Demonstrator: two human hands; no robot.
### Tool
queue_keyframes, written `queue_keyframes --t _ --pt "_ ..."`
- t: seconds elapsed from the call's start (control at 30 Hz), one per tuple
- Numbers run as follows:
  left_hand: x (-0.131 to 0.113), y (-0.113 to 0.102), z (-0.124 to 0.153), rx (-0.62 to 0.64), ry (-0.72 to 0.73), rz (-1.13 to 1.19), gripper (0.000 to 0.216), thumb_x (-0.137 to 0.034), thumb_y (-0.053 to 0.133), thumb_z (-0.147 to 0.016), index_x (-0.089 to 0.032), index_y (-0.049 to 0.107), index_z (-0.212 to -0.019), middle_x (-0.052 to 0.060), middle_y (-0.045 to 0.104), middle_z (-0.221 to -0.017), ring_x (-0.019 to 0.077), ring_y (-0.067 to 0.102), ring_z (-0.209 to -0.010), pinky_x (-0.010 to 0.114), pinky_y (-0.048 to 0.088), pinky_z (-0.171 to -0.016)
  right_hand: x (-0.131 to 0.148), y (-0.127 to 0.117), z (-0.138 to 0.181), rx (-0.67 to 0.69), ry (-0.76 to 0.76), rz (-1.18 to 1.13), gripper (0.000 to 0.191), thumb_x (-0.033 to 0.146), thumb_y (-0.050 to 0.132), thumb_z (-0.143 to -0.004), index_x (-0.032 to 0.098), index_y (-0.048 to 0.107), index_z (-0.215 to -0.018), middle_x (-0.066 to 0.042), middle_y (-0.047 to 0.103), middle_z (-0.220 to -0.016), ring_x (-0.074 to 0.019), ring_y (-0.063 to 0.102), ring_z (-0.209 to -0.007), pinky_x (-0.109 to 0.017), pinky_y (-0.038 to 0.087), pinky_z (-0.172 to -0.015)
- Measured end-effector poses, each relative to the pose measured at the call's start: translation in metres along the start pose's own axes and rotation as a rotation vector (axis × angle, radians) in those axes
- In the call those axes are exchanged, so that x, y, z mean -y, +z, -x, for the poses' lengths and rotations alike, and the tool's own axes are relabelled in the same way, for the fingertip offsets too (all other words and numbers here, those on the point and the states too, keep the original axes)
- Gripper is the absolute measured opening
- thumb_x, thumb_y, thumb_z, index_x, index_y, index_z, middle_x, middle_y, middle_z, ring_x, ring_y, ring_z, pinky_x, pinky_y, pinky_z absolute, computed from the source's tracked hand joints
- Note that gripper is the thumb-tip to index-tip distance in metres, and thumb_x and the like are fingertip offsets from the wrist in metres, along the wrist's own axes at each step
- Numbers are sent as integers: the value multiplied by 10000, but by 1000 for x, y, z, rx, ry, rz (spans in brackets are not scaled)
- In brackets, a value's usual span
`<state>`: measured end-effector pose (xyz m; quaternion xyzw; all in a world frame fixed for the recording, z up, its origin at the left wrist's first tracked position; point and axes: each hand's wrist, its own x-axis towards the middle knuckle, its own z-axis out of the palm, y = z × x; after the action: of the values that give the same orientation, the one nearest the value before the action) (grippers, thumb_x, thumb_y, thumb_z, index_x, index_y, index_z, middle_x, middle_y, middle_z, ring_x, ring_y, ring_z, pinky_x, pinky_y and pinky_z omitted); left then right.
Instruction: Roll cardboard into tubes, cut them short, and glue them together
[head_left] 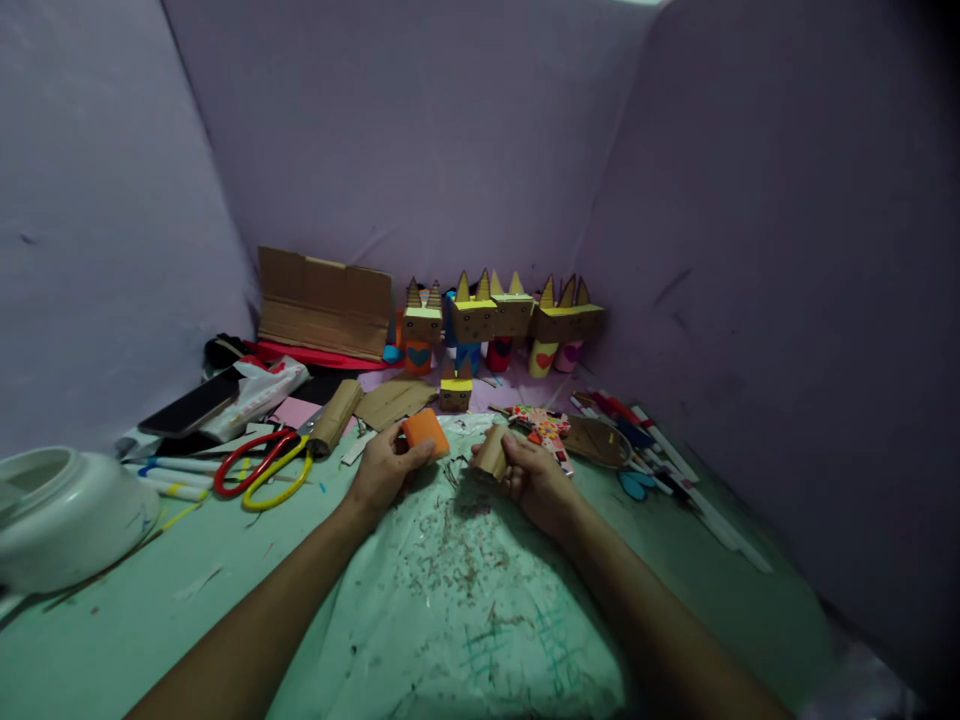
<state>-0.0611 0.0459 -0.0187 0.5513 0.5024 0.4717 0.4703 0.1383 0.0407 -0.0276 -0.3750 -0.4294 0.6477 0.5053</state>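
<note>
My left hand (384, 468) is closed round an orange paper-covered roll (426, 431), held just above the green table. My right hand (534, 476) grips a plain brown cardboard tube (491, 453), fingers curled over its top. The two pieces sit a few centimetres apart, above a crumpled plastic sheet (457, 590) speckled with dried glue and scraps. Both forearms reach in from the bottom edge of the view.
Red and yellow scissors (262, 466) and markers lie left, beside a white bowl (64, 515) and a phone (189, 404). Several cardboard animal figures (495, 320) stand at the back wall near folded cardboard (324, 300). Pens and patterned paper (645, 440) lie right.
</note>
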Motion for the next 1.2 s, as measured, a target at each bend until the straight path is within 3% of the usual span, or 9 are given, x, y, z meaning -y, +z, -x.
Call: queue_keyframes --t 0.1,0.27,0.47,0.63,0.7,0.77,0.87,1.0,1.2 --pt "-2 0 0 -40 -2 10 443 -466 630 -691 -132 563 -976 -100 430 -462 68 311 -328 196 262 -327 0 1 0 22 38 -88 406 491 747 -631 194 603 -868 -62 723 -788 -207 688 -691 -292 539 -566" --pt "-3 1 0 -83 43 -9 464 -474 633 -653 -125 597 -957 -39 568 -585 103 474 -436 219 392 -427 -1 3 1 25 18 -190 408 388 811 -590 187 626 -894 -30 723 -804 -168 681 -716 -236 535 -607" --pt "2 -5 -6 -236 89 -184 496 -439 678 -608 -116 623 -982 77 667 -809 269 629 -793 374 495 -709 -1 1 -1 19 61 -260 361 418 791 -620 164 644 -830 -57 716 -754 -192 679 -723 -257 548 -594" --pt "-8 -7 2 -463 186 -342 660 -311 677 -628 -125 484 -1230 174 519 -1206 359 418 -1195 476 339 -958 -7 -5 -6 -47 50 -312 275 394 772 -657 219 624 -809 16 690 -703 -148 651 -629 -228 542 -515" --pt "-12 1 12 -417 241 -345 485 -290 617 -683 -151 555 -1144 124 574 -1109 300 498 -1099 404 390 -906 -10 -5 -7 -70 30 -321 277 402 780 -648 226 627 -797 29 679 -685 -141 640 -608 -230 544 -517" --pt "-14 15 23 -258 266 -318 225 -304 572 -723 -163 661 -874 40 624 -758 203 594 -740 303 462 -686 -11 -2 -6 -88 10 -321 303 417 794 -624 221 639 -797 24 683 -699 -141 639 -621 -238 552 -555" --pt "-9 37 34 -82 242 -253 257 -301 544 -742 -137 693 -872 -34 530 -505 118 483 -447 226 393 -453 -11 5 -3 -88 -13 -305 327 416 806 -606 205 653 -804 11 691 -730 -149 644 -665 -250 555 -621" --pt "0 50 37 -21 207 -208 425 -247 549 -731 -77 638 -1110 -48 535 -483 106 473 -423 213 398 -443 -12 15 2 -68 -37 -269 321 433 786 -627 206 654 -812 10 696 -771 -154 646 -743 -251 539 -691" --pt "3 49 35 -37 276 -277 193 -203 545 -724 -166 601 -543 -41 482 -472 110 466 -471 216 352 -457 -16 25 10 -17 -8 -132 374 496 759 -626 161 662 -761 -39 679 -653 -174 623 -599 -271 495 -546"
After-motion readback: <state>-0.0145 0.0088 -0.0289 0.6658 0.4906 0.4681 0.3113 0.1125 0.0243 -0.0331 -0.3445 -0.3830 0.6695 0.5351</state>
